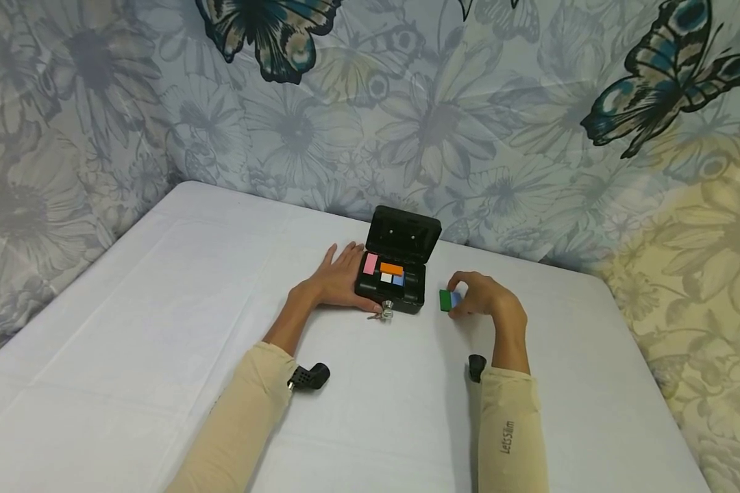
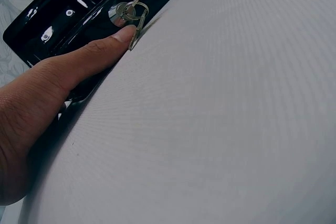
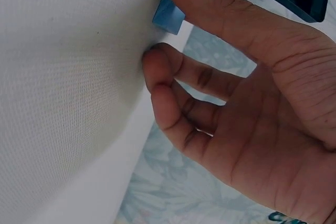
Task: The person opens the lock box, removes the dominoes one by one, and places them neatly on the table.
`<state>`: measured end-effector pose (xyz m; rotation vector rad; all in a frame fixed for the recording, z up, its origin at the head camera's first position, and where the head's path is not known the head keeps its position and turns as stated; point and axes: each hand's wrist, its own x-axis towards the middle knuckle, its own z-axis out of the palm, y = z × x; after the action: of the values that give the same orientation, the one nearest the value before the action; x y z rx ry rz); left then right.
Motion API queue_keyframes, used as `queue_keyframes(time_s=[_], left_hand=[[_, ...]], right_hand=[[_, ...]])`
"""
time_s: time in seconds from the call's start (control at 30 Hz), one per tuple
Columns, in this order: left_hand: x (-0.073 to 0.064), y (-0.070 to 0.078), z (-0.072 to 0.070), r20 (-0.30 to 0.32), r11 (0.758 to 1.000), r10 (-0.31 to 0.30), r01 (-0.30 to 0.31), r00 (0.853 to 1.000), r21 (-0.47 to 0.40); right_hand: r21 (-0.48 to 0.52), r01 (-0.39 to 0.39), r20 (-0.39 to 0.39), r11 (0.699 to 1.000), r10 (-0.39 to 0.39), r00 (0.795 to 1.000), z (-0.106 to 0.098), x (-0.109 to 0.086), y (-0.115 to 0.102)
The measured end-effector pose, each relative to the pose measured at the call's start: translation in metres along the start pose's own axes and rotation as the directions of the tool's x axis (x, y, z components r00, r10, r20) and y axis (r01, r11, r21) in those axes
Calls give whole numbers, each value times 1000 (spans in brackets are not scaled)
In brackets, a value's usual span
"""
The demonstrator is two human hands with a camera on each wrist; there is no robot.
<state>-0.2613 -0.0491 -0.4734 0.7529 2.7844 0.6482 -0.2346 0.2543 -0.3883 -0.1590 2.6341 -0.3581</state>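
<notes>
A small black lockable box (image 1: pixel 421 291) stands with its lid (image 1: pixel 403 236) raised. Inside lie a pink block (image 1: pixel 371 264), an orange block (image 1: pixel 391 269), a white block (image 1: pixel 386 277) and a blue block (image 1: pixel 398 280). Along the box's left side rests my left hand (image 1: pixel 339 282), fingers spread, its thumb reaching across the front beside the lock with keys (image 2: pixel 127 13). To the right of the box, my right hand (image 1: pixel 484 296) pinches a green block (image 1: pixel 446 300) and a blue block (image 3: pixel 169 16), side by side, between thumb and forefinger; the forefinger is hidden in the right wrist view.
A white cloth covers the table (image 1: pixel 370 424). Behind it hangs a fabric backdrop (image 1: pixel 321 130) with flowers and butterflies, close to the box's lid. Black wrist cameras (image 1: pixel 311 376) stick out from both beige sleeves (image 1: pixel 512 431).
</notes>
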Motion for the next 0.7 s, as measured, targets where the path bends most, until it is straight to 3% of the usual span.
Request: queue_keyframes(time_s=[0.7], left_hand=[[-1,1,0,7,1000,-4,4,1000,8]], right_hand=[[2,-9,28,1000,9,1000,-5,-7,-1]])
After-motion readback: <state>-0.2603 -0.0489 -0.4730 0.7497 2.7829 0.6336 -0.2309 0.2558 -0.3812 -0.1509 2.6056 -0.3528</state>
